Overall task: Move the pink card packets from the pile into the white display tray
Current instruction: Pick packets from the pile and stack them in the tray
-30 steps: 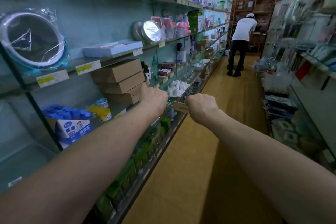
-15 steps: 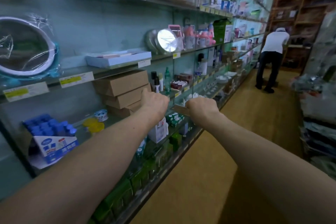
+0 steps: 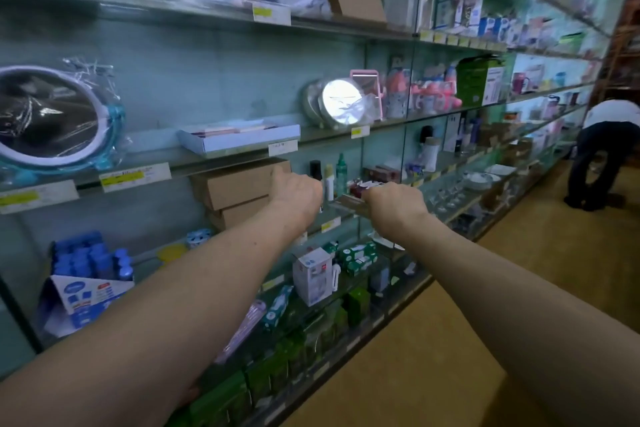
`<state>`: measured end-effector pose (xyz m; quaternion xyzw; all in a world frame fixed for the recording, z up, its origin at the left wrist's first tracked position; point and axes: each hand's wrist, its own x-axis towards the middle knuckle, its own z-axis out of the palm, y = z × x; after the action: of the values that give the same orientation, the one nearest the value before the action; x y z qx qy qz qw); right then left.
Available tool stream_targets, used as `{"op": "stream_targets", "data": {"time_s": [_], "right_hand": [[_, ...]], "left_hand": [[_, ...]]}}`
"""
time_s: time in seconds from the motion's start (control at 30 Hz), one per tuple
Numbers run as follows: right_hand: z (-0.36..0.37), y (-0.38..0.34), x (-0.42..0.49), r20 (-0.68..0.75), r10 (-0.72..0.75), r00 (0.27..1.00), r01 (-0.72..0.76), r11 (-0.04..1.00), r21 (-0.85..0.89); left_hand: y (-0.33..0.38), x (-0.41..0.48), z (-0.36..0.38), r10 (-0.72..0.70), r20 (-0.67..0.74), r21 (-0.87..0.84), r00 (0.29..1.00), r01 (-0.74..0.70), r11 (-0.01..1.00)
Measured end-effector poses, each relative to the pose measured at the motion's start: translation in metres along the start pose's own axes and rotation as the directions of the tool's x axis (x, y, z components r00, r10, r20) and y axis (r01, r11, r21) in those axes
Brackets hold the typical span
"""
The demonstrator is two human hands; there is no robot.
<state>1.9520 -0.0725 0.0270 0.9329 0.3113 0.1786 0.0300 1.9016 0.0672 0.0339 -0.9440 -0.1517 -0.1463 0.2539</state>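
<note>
- The right hand (image 3: pixel 394 208), its back to the camera, grips one end of a flat, glossy pink card packet (image 3: pixel 348 206). The packet's long axis points left toward the other hand.
- The left hand (image 3: pixel 298 196) has its fingers curled out of view, so whether it holds anything cannot be told.
- Matt brown cardboard boxes (image 3: pixel 235 184) are stacked just behind the left hand.
- The shallow white rectangular display tray (image 3: pixel 249 146) sits on the glass shelf (image 3: pixel 329 133) above, up and left of both hands and nearer the left. Pink packets (image 3: pixel 221 131) lie flat inside it.
</note>
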Motion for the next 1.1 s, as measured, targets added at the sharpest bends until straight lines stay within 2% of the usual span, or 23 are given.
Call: {"op": "stream_targets", "data": {"time_s": [0.3, 0.57, 0.87, 1.1], "right_hand": [[0.008, 0.023, 0.060, -0.145, -0.053, 0.988, 0.061, 0.997, 0.053], [0.011, 0.038, 0.141, -0.296, -0.058, 0.954, 0.090, 0.992, 0.094], [0.020, 0.037, 0.226, -0.422, -0.105, 0.900, 0.165, 0.981, 0.107], [0.033, 0.025, 0.281, -0.505, -0.171, 0.846, 0.293, 0.940, 0.173]], "left_hand": [[-0.012, 0.056, -0.005, -0.078, -0.035, 0.021, 0.996, 0.079, 0.997], [-0.034, 0.129, -0.005, -0.182, -0.158, -0.006, 0.970, 0.184, 0.983], [-0.064, 0.197, 0.002, -0.219, -0.157, 0.018, 0.963, 0.224, 0.974], [-0.095, 0.233, 0.010, -0.305, -0.142, 0.024, 0.942, 0.311, 0.950]]}}
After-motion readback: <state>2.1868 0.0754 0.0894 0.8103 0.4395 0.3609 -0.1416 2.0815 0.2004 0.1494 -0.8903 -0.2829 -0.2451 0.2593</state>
